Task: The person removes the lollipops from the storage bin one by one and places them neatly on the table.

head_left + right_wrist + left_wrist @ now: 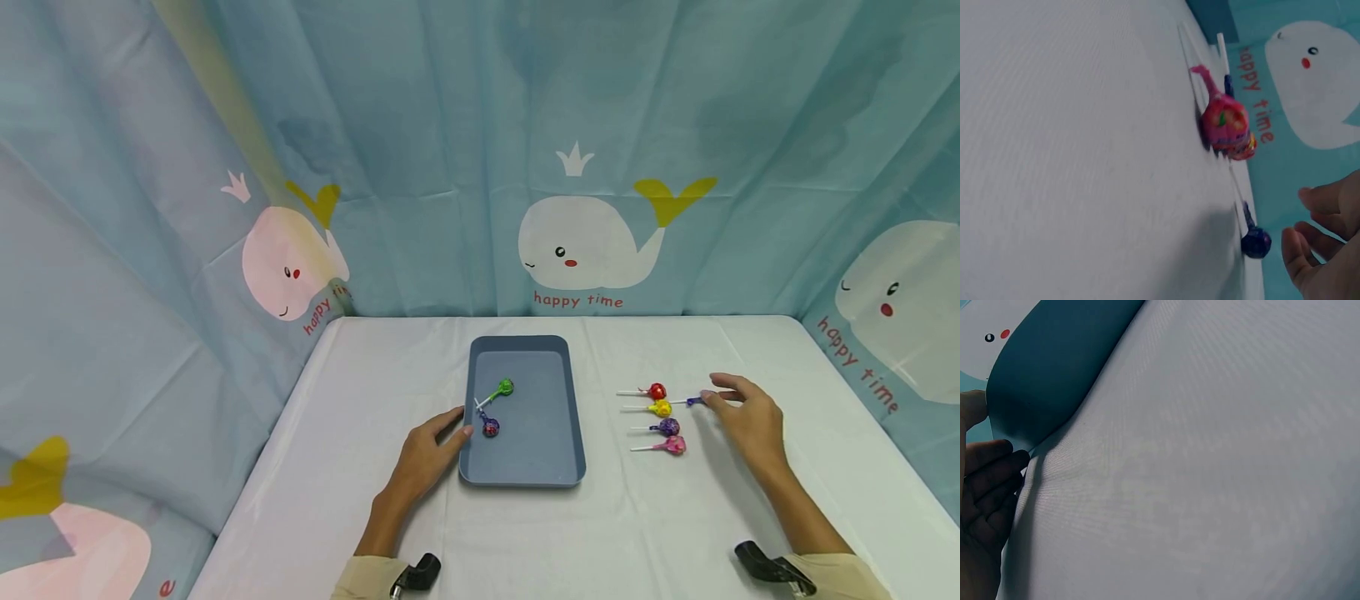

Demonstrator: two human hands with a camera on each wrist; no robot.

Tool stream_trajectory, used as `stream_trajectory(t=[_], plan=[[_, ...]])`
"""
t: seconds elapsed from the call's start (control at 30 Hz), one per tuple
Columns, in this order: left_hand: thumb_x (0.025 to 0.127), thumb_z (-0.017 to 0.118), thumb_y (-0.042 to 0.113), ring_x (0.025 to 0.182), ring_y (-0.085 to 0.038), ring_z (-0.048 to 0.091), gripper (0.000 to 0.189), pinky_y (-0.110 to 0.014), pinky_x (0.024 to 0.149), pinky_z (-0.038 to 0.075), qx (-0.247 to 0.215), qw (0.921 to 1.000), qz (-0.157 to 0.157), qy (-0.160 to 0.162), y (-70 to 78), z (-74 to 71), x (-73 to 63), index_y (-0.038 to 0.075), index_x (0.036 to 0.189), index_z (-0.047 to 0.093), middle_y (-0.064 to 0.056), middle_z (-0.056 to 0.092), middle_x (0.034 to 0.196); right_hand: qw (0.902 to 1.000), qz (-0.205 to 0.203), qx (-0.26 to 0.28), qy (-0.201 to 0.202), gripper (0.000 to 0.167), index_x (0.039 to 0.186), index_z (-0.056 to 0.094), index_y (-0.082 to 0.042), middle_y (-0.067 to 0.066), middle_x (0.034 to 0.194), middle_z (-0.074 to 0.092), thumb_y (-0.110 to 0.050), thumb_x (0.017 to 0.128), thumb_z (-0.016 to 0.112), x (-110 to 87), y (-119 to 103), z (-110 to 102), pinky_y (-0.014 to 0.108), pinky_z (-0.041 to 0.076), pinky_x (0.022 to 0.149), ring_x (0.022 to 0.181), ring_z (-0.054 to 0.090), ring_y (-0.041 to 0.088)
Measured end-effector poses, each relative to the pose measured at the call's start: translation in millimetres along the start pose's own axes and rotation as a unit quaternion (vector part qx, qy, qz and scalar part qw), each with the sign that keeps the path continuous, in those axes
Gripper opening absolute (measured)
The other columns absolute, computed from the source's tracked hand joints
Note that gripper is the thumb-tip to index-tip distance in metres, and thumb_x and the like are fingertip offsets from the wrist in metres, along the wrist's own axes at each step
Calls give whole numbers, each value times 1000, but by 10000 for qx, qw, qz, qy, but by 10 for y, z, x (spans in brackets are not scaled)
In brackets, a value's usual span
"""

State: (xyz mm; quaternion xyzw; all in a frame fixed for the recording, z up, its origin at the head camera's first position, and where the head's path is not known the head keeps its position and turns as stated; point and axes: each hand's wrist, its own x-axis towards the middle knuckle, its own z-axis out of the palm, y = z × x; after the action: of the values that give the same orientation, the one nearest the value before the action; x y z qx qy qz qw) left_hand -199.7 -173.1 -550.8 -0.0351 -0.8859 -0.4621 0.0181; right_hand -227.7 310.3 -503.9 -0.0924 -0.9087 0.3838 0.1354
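The right hand (750, 425), the nearer grip, seems to have thumb and fingers apart; the dark-blue lollipop (1255, 242) lies just beside it, stick pointing away toward the yellow lollipop (661, 408).

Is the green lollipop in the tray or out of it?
In: the head view shows the green lollipop lying on the tray, its round candy inside the raised rim.

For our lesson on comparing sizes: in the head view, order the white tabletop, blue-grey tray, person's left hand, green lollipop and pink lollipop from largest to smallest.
1. White tabletop
2. Blue-grey tray
3. Left hand
4. Green lollipop and pink lollipop: too alike to rank
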Motion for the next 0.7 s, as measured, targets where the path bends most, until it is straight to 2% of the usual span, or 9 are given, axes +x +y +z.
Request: stream_trajectory(t=[0.17,0.33,0.43,0.7], plan=[[100,71,52,149,-32,50,59,-54,126,38,2,10000,-9,23,3,5,-1,21,150,63,-4,61,153,9998,-173,106,10,42,142,65,-3,22,135,70,-26,107,67,-28,-115,36,21,43,79,114,66,35],[100,71,52,149,-32,50,59,-54,126,38,30,10000,-23,28,13,5,-4,21,149,64,-4,61,153,9988,-422,265,-14,41,140,67,-4,20,127,74,-26,105,70,-53,-193,95,7,47,71,95,62,-1],[100,71,52,149,-32,50,59,-54,126,38,38,10000,-30,20,18,4,-7,21,149,64,-4,61,153,9969,-588,513,-97,40,139,67,-3,20,124,75,-24,105,71,-71,-247,141,5,51,68,87,56,-16],[100,70,52,150,-33,49,59,-55,127,37,24,10000,-37,4,21,4,-6,21,150,63,-4,60,154,9909,-860,984,-315,39,137,69,-5,17,118,76,-24,103,73,-127,-424,280,5,49,76,92,60,-15]])
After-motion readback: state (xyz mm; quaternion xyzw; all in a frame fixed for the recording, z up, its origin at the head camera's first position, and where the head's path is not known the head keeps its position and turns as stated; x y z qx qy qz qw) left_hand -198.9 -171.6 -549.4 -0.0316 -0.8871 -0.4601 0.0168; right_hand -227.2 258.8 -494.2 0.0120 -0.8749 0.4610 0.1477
